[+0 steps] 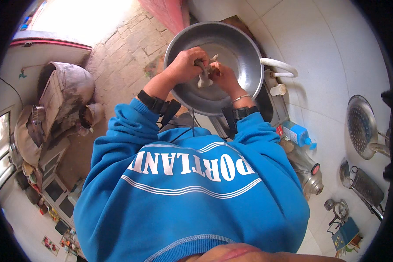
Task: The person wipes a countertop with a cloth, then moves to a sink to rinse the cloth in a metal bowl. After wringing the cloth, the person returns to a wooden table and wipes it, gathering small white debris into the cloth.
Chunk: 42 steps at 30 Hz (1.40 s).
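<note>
A wide grey metal basin [249,55] lies in front of me. Over its middle, my left hand [188,64] grips a bunched, damp-looking grey cloth [204,80] from above. My right hand [226,77] is closed on the same cloth's other side, close against the left. One end of the cloth hangs down toward the basin floor, and a small tip sticks up between the hands. Fingers cover much of the cloth. Whether there is water in the bottom of the basin is hard to tell.
To the right of the basin, a curved white pipe [280,64] juts out by the tiled wall [301,36]. A blue bottle [297,133] stands nearer me. A perforated strainer [362,127] and a ladle [345,172] hang at right. A large rounded vat [77,82] stands left on brick paving [126,60].
</note>
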{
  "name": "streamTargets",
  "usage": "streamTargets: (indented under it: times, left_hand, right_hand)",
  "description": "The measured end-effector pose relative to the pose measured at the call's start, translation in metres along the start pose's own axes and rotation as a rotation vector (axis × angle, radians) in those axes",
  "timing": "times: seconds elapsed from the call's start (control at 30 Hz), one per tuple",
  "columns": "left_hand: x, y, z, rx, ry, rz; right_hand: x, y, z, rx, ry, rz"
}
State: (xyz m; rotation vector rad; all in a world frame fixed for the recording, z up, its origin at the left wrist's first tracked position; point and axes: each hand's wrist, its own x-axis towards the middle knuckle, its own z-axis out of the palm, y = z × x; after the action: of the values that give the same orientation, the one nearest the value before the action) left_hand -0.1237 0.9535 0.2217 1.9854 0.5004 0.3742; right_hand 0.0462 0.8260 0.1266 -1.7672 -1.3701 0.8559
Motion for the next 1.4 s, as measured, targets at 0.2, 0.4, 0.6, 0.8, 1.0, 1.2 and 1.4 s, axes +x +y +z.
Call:
streamTargets:
  times: [0.2,0.4,0.6,0.8,1.0,1.2,1.4]
  left_hand:
    - [-0.008,0.008,-0.019,0.191,0.213,0.051]
    - [-0.024,0.005,-0.012,0.234,0.33,0.066]
    - [-0.05,-0.024,0.014,0.642,-0.139,0.057]
    - [-0.026,-0.073,0.048,0.148,0.029,-0.427]
    - [-0.031,-0.108,0.068,-0.308,0.211,-0.793]
    - [-0.032,-0.107,0.086,-0.182,0.123,-0.716]
    - [0.001,-0.094,0.108,0.215,0.094,-0.412]
  right_hand:
    - [-0.019,0.002,-0.045,0.015,0.206,0.191]
    - [-0.054,-0.029,-0.089,-0.001,0.371,-0.043]
    - [-0.06,0.003,-0.088,-0.398,-0.213,0.205]
    - [0.017,0.061,-0.055,-0.636,-0.005,0.338]
    - [0.031,0.08,0.005,-0.704,-0.137,0.535]
    - [0.008,0.074,0.014,-0.59,-0.028,0.341]
    - [-0.013,0.032,0.005,-0.43,0.064,0.17]
